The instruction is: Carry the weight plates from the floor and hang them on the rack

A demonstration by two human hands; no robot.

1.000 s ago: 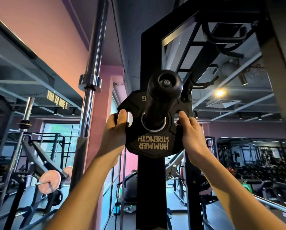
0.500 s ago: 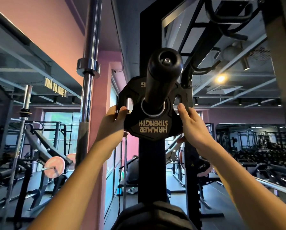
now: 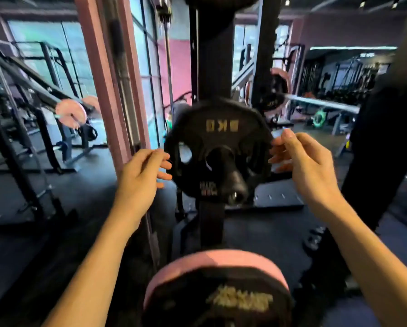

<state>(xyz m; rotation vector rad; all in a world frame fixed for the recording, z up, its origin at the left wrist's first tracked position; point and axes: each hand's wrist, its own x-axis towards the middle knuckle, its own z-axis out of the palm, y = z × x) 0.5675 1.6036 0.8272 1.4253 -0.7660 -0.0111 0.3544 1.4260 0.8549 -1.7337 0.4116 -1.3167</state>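
A black weight plate point(image 3: 219, 138) with gold lettering hangs on a black peg point(image 3: 233, 182) of the rack upright point(image 3: 211, 55). My left hand point(image 3: 141, 178) floats just off the plate's left edge, fingers loosely curled and holding nothing. My right hand point(image 3: 301, 161) is beside the plate's right edge, fingers relaxed, also holding nothing. Below, a pink-rimmed plate point(image 3: 216, 286) sits on a lower peg. The bottom edge of another black plate point(image 3: 221, 0) shows at the top. The frame is blurred.
A pink pillar point(image 3: 108, 86) and an upright barbell point(image 3: 127, 95) stand left of the rack. Another rack with pink plates point(image 3: 70, 112) is at far left. A loaded barbell point(image 3: 320, 105) crosses at right, beside a dark post point(image 3: 381, 138). The floor is dark rubber.
The view has dropped from the upper plate to a lower one. Both hands have let go of the upper plate and now hover apart beside the lower plate.
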